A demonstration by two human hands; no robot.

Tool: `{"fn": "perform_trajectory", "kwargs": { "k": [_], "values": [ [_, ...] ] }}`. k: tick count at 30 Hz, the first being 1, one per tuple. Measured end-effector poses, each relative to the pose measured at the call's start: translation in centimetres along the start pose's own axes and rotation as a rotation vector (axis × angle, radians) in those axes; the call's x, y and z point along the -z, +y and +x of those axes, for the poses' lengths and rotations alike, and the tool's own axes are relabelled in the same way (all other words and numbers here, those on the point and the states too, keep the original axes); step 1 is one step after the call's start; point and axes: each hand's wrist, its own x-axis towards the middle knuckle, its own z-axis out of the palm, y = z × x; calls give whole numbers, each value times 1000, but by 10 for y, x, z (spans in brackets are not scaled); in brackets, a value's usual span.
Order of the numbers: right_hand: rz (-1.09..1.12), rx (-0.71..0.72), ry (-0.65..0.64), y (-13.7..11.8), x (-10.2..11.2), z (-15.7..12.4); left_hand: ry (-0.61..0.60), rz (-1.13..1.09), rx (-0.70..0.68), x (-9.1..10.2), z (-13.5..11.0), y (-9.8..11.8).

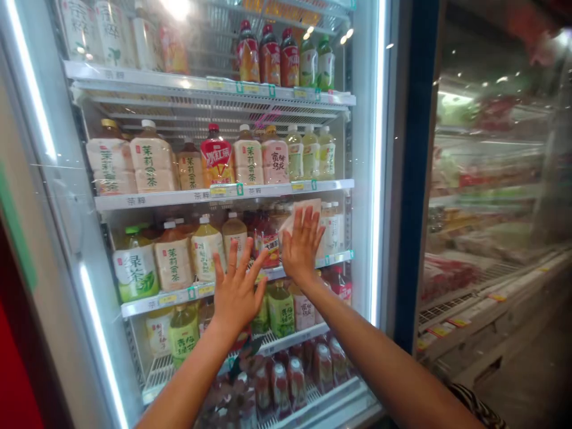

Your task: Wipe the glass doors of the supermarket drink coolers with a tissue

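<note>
My left hand [236, 292] lies against the glass door [192, 36] with its fingers spread, holding nothing. Right of it and slightly higher, my right hand [302, 244] presses a pale pinkish cloth [315, 206] flat to the same glass. Part of the cloth is covered by the fingers; its upper edge shows above them. Behind the glass, bottled teas stand on white shelves. Nearest behind my left hand is a brown-capped bottle with a pale label [235, 229], and between the hands a dark red bottle [268, 241] shows.
Lit strips run down the left [96, 333] and right [379, 149] sides of the cooler. A dark blue post [409, 179] separates it from an open refrigerated display [487, 238] at right, blurred. Small bottles [297, 381] stand on the bottom shelf.
</note>
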Motion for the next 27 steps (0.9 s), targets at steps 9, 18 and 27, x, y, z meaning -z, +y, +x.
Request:
{"fn": "perform_trajectory", "kwargs": {
  "k": [9,18,27],
  "values": [
    [31,208,-96,-88,-4,-34,-29,81,83,47,-45,-84],
    [51,385,-168,-146,-9,-55,-46,93,163,73,-73,-123],
    [51,516,-195,-168,-9,-47,-37,79,224,85,-82,-133]
  ]
}}
